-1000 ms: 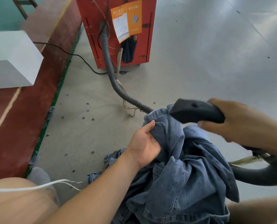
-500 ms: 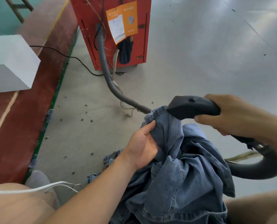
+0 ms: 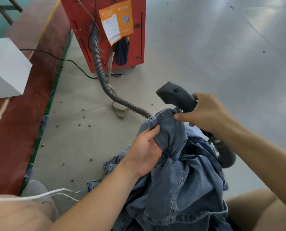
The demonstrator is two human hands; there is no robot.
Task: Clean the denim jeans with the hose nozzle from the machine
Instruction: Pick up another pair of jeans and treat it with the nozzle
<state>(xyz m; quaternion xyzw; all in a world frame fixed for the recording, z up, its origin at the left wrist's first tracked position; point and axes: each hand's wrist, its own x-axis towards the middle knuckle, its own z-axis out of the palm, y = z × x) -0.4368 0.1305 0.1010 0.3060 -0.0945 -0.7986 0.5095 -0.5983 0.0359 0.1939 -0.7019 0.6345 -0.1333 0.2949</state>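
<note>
on grey concrete floor (image 3: 205,55), red machine (image 3: 82,22) beyond denim jeans (image 3: 180,180).

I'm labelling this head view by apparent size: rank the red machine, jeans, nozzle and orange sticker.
1. jeans, though nearness inflates them
2. red machine, partly cropped
3. nozzle and orange sticker: look alike, unranked

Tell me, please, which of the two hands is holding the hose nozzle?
The right hand grips the black hose nozzle, raised just above the denim jeans; the left hand only holds a fold of the denim.
</note>
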